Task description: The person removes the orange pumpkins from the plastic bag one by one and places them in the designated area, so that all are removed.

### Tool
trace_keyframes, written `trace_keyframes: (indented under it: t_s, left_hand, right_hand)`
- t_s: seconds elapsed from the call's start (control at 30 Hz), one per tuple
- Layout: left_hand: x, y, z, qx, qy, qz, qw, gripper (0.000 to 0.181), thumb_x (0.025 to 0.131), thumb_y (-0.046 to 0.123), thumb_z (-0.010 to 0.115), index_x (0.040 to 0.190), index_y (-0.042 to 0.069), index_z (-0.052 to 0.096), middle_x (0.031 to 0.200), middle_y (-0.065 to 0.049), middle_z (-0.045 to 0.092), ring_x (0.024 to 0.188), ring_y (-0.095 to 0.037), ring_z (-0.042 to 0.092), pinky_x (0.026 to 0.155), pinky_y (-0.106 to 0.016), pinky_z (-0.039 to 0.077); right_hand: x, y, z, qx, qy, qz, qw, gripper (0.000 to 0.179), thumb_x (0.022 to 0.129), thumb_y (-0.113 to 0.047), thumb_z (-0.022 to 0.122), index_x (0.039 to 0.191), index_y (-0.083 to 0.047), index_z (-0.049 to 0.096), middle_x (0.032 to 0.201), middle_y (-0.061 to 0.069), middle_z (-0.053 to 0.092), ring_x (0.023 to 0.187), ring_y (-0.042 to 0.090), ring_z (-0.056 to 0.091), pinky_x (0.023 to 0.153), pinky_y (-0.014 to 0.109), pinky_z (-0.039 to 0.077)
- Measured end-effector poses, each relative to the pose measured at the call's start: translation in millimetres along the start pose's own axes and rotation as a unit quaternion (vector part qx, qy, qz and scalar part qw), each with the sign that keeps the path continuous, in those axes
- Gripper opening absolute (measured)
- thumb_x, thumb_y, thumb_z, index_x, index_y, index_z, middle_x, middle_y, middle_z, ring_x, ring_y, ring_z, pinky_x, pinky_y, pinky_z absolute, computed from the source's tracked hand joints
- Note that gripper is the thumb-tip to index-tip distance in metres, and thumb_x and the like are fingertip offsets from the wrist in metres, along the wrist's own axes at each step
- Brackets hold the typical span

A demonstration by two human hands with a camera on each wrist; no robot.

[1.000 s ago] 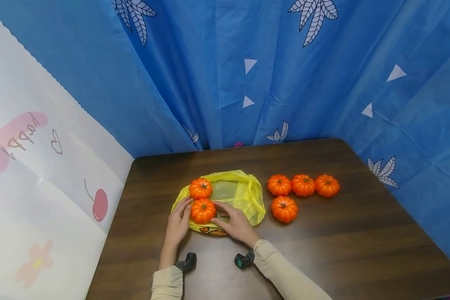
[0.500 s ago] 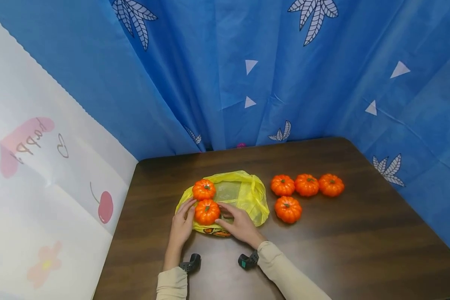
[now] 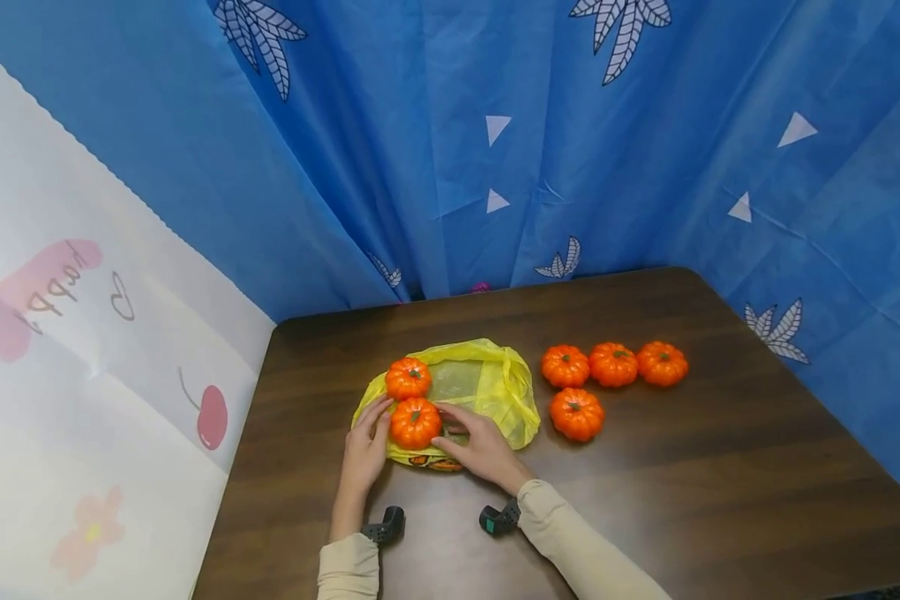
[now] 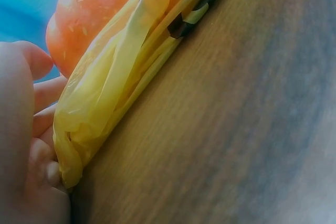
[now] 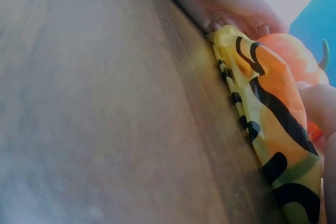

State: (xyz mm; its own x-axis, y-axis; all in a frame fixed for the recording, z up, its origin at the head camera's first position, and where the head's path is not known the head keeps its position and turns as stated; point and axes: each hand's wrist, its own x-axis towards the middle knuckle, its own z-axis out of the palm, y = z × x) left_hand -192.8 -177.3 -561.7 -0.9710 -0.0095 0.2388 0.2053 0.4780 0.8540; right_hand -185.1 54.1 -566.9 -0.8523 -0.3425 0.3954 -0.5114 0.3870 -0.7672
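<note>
A yellow plastic bag (image 3: 487,392) with a black and orange print lies spread with its mouth facing up. Two small orange pumpkins sit at its left side, a far pumpkin (image 3: 408,379) and a near pumpkin (image 3: 416,423). My left hand (image 3: 365,447) is at the near pumpkin's left side, its thumb tip at the pumpkin (image 4: 86,19) and its other fingers along the bag (image 4: 97,108). From the right, my right hand (image 3: 487,450) reaches over the bag's rim, thumb and fingers spread at the same pumpkin. Some right fingertips are hidden in the right wrist view.
To the right of the bag, a row of three pumpkins (image 3: 613,365) stands on the dark wooden table (image 3: 690,483), with a single pumpkin (image 3: 577,415) in front of its left end. A blue curtain (image 3: 457,167) hangs behind the table and a white cloth (image 3: 120,375) to the left.
The whole head view has shifted slightly. Both hands stay at the near pumpkin, and the pumpkins and bag keep their places.
</note>
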Motion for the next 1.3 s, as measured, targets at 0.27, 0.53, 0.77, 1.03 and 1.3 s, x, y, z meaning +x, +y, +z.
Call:
trace_keyframes:
  t_s: [0.27, 0.53, 0.77, 1.03, 1.3]
  left_hand:
    - [-1.0, -1.0, 0.6, -0.002, -0.002, -0.004, 1.0, 0.038, 0.108, 0.025, 0.054, 0.138, 0.004, 0.064, 0.153, -0.017, 0.053, 0.145, -0.04, 0.045, 0.12, -0.06, 0.033]
    - [-1.6, -1.2, 1.4, 0.0, -0.004, -0.004, 1.0, 0.037, 0.108, 0.023, 0.054, 0.138, 0.003, 0.064, 0.152, -0.018, 0.054, 0.144, -0.04, 0.046, 0.119, -0.061, 0.033]
    - [-1.3, 1.8, 0.4, -0.004, -0.003, -0.012, 0.9999, 0.036, 0.109, 0.023, 0.053, 0.139, 0.006, 0.064, 0.153, -0.016, 0.053, 0.145, -0.039, 0.045, 0.12, -0.06, 0.033]
    - [-2.3, -0.3, -0.2, -0.001, 0.0, -0.011, 0.9999, 0.038, 0.109, 0.026, 0.053, 0.139, 0.005, 0.064, 0.153, -0.017, 0.053, 0.145, -0.04, 0.044, 0.119, -0.06, 0.034]
    - [-1.8, -0.3, -0.6, 0.001, -0.003, -0.003, 1.0, 0.038, 0.109, 0.024, 0.052, 0.14, 0.003, 0.062, 0.153, -0.019, 0.052, 0.145, -0.041, 0.045, 0.118, -0.061, 0.035]
  right_hand:
    - [-1.7, -0.2, -0.1, -0.005, 0.011, -0.006, 0.9999, 0.055, 0.094, -0.029, 0.077, 0.144, -0.012, 0.059, 0.134, 0.01, 0.069, 0.108, 0.019, 0.074, 0.09, 0.026, 0.06]
    - [-2.6, -3.7, -0.7, -0.002, 0.02, 0.017, 0.9997, 0.057, 0.094, -0.031, 0.078, 0.144, -0.013, 0.059, 0.137, 0.008, 0.068, 0.11, 0.019, 0.073, 0.091, 0.027, 0.059]
    - [-0.6, -7.8, -3.5, -0.008, 0.026, 0.017, 0.9995, 0.056, 0.093, -0.031, 0.078, 0.144, -0.014, 0.06, 0.138, 0.008, 0.067, 0.11, 0.019, 0.073, 0.091, 0.028, 0.06]
    - [-1.5, -11.3, -7.6, -0.01, 0.033, 0.004, 0.9994, 0.057, 0.093, -0.029, 0.079, 0.144, -0.014, 0.06, 0.134, 0.008, 0.07, 0.105, 0.019, 0.075, 0.089, 0.029, 0.061]
    - [-3.7, -18.1, -17.3, 0.0, 0.052, -0.005, 0.9987, 0.057, 0.092, -0.025, 0.08, 0.144, -0.013, 0.059, 0.134, 0.009, 0.07, 0.109, 0.022, 0.074, 0.091, 0.03, 0.06]
